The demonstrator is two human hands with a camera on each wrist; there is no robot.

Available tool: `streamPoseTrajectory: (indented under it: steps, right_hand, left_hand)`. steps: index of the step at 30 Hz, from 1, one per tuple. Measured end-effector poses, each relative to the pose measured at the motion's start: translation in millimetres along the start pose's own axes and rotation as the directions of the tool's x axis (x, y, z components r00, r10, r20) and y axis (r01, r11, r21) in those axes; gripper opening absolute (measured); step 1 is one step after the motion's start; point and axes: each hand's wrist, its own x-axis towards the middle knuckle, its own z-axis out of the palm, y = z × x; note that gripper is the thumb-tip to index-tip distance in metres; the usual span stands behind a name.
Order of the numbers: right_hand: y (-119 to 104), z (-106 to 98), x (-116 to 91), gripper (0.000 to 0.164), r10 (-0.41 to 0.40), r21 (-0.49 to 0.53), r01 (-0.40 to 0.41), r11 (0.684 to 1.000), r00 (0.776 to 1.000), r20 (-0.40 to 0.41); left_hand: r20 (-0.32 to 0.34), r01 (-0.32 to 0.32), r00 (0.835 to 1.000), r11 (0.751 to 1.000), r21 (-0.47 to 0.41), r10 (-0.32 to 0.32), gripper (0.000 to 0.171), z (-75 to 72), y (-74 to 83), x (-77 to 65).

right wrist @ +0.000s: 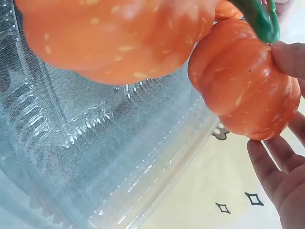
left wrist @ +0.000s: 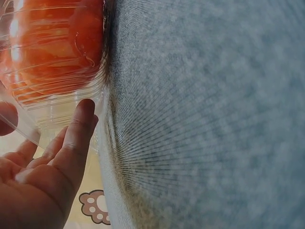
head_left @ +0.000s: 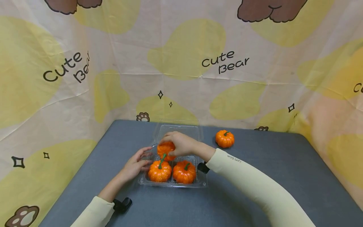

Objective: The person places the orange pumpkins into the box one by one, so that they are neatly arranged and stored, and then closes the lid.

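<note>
My right hand (head_left: 182, 143) holds a small orange toy pumpkin (head_left: 164, 147) over the back left part of a clear plastic clamshell box (head_left: 173, 186). In the right wrist view, thumb and fingers grip this pumpkin (right wrist: 233, 81) from opposite sides, the thumb near its green stem. Two more pumpkins sit in the front of the box, one at left (head_left: 159, 172) and one at right (head_left: 185, 174). Beside the box's left wall is my left hand (head_left: 136, 164), fingers extended. Its fingertips reach the clear wall in the left wrist view, with a pumpkin (left wrist: 55, 47) showing through.
Another orange pumpkin (head_left: 225, 139) stands on the grey table (head_left: 238, 195), behind and to the right of the box. The box's clear lid (head_left: 181, 128) lies folded back toward a patterned cloth (head_left: 181, 63) that hangs behind the table.
</note>
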Motion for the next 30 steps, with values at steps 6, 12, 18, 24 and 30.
streamPoseTrajectory:
  steps: [6,12,18,24,30]
  right_hand:
    - [0.7,2.8,3.2,0.045,0.013,-0.023,-0.013,1.000,1.000,0.006]
    - [1.0,5.5,7.0,0.046,0.006,-0.038,-0.005,0.999,1.000,0.016]
    - [0.3,6.5,10.1,0.052,0.047,-0.027,-0.047,0.999,0.999,0.017]
    - [-0.7,6.3,10.4,0.054,0.129,-0.030,-0.128,0.991,0.991,0.028]
    - [-2.2,5.0,9.7,0.056,0.147,-0.054,-0.145,0.988,0.989,0.034]
  left_hand:
    - [0.010,-0.002,1.000,1.000,-0.008,0.002,0.051,-0.5,-1.9,0.8]
    - [0.004,-0.008,1.000,1.000,-0.004,0.008,0.051,-0.6,-2.4,1.3]
    - [0.005,-0.021,1.000,1.000,0.002,0.021,0.051,-0.5,-3.1,1.4]
    - [0.011,-0.022,1.000,1.000,-0.002,0.022,0.051,-0.6,-2.5,1.8]
    - [0.010,-0.014,1.000,1.000,0.006,0.013,0.050,-1.0,-1.9,1.6]
